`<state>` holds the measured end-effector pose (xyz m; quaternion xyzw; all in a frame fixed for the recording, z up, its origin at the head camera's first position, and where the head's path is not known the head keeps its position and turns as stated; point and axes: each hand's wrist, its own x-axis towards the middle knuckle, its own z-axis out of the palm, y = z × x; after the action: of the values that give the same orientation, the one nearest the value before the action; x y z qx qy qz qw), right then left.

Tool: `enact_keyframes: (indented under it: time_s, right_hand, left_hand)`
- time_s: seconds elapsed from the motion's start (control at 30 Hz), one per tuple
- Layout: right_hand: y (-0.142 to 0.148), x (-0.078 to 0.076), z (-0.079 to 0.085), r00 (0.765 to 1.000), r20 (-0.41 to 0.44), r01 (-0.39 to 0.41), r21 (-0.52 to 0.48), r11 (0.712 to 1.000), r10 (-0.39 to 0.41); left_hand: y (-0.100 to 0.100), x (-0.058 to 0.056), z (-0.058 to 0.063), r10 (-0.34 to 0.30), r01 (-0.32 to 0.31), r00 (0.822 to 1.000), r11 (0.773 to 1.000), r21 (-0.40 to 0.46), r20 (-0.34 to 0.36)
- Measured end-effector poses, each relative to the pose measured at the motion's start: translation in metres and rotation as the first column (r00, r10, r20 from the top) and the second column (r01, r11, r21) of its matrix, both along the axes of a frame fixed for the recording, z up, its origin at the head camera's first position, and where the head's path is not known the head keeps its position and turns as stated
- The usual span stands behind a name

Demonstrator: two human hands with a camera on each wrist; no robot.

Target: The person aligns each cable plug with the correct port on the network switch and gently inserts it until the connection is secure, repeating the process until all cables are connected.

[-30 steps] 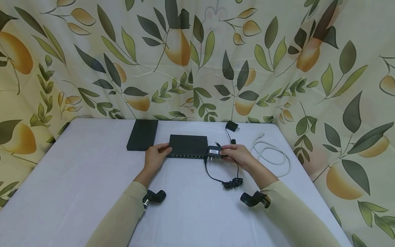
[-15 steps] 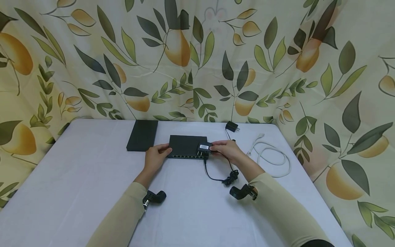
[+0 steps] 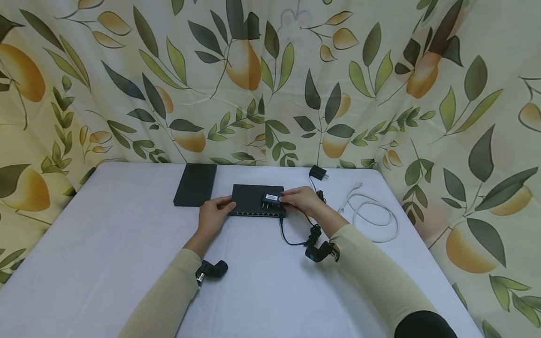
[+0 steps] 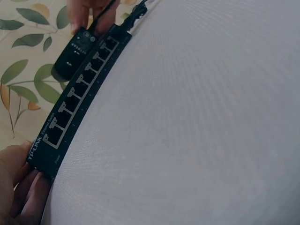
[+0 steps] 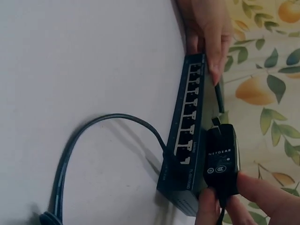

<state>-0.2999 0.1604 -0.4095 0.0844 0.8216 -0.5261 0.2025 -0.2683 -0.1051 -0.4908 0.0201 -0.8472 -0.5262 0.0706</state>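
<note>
at frame centre, the right hand (image 3: 303, 199), having shifted left, pinches the adapter (image 3: 270, 198) over the switch (image 3: 248, 196), bringing them together; the left hand (image 3: 213, 213) grips the switch.

Black at the centre, that's the network switch (image 3: 253, 191), pale lettering (image 4: 36, 148) on its face and a row of ports (image 5: 190, 115) edged in off-white! Above it, a black power adapter (image 5: 221, 164) flashes a white label (image 3: 272, 197). Left of the switch, a plain black box (image 3: 195, 185); right of it, a white cable (image 3: 396, 223); behind and right, a second adapter (image 3: 318, 172), black too. Under it, the bench (image 3: 127, 258) shows unpatterned white tinged lilac. Beyond it, a cream curtain (image 3: 169, 23) bursts with orange-yellow fruit and grey-green leaves; nearer, beige sleeves (image 3: 158, 288).
</note>
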Motion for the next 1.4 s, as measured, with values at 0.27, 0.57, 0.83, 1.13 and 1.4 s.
enact_keyframes:
  time_s: [0.27, 0.57, 0.83, 1.13, 1.4]
  right_hand:
    - [-0.006, -0.002, 0.003, 0.992, -0.108, -0.04, 0.156, 0.987, 0.058]
    - [-0.013, -0.002, 0.0, 0.991, -0.136, 0.013, 0.139, 0.99, 0.006]
    - [-0.017, -0.002, -0.002, 0.985, -0.175, 0.015, 0.125, 0.992, 0.007]
    - [0.008, 0.004, 0.007, 0.98, -0.196, 0.013, 0.183, 0.983, 0.024]
    - [0.03, 0.006, 0.003, 0.983, -0.18, -0.007, 0.226, 0.974, 0.049]
  left_hand:
    - [0.002, 0.0, 0.001, -0.002, 0.002, 1.0, 1.0, 0.003, 0.0]
    - [0.003, 0.0, 0.002, 0.001, -0.001, 1.0, 1.0, -0.003, 0.003]
    - [0.004, 0.001, 0.0, 0.002, -0.002, 1.0, 1.0, 0.0, 0.007]
    - [0.004, 0.001, 0.003, -0.008, 0.008, 1.0, 1.0, -0.004, 0.005]
    - [0.002, 0.0, 0.0, 0.006, -0.006, 1.0, 1.0, 0.008, 0.008]
